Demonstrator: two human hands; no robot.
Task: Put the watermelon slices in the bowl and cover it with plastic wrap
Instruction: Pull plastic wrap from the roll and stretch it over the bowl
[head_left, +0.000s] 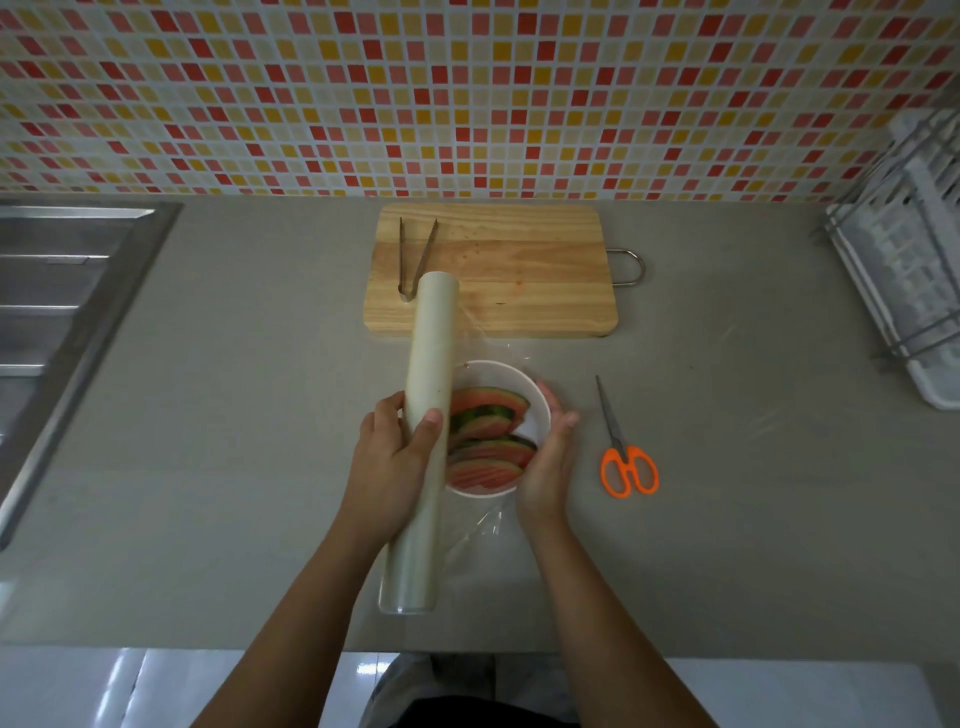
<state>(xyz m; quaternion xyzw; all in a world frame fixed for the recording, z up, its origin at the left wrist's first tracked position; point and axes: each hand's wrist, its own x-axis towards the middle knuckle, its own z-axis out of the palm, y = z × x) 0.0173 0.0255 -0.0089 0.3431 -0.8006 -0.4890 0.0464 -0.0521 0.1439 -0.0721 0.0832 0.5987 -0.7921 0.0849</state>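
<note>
The covering step was judged to be in hand, since the watermelon slices (488, 441) were already laid in the white bowl (540, 415) and the board beyond had been left bare of fruit.

Farthest left of the left hand, the edge of a steel sink (78, 291) was seen set into the table (234, 467). The left hand (395, 467) was closed round the roll of plastic wrap (427, 415), with the thumb pressed over the top of the roll and the fingers curled under its left side. The roll was held tilted above the table, its far end reaching over the near left corner of the wooden cutting board (493, 270), where a pair of metal tongs (413, 260) lay.

Just right of the roll sat the bowl, and a sheet of film (480, 530) was seen drawn from the roll across it, slack at the near side. The right hand (548, 462) was laid flat and open against the bowl's right rim, gripping nothing, apparently pressing the film down there. Right of that hand, apart from it, orange-handled scissors (626, 457) lay on the table, and a dish rack (904, 260) stood well beyond.

For the next move, enough film would need to be unrolled to clear the bowl's left rim; then the sheet would have to be severed, probably with the scissors, and its edges smoothed down all round.
</note>
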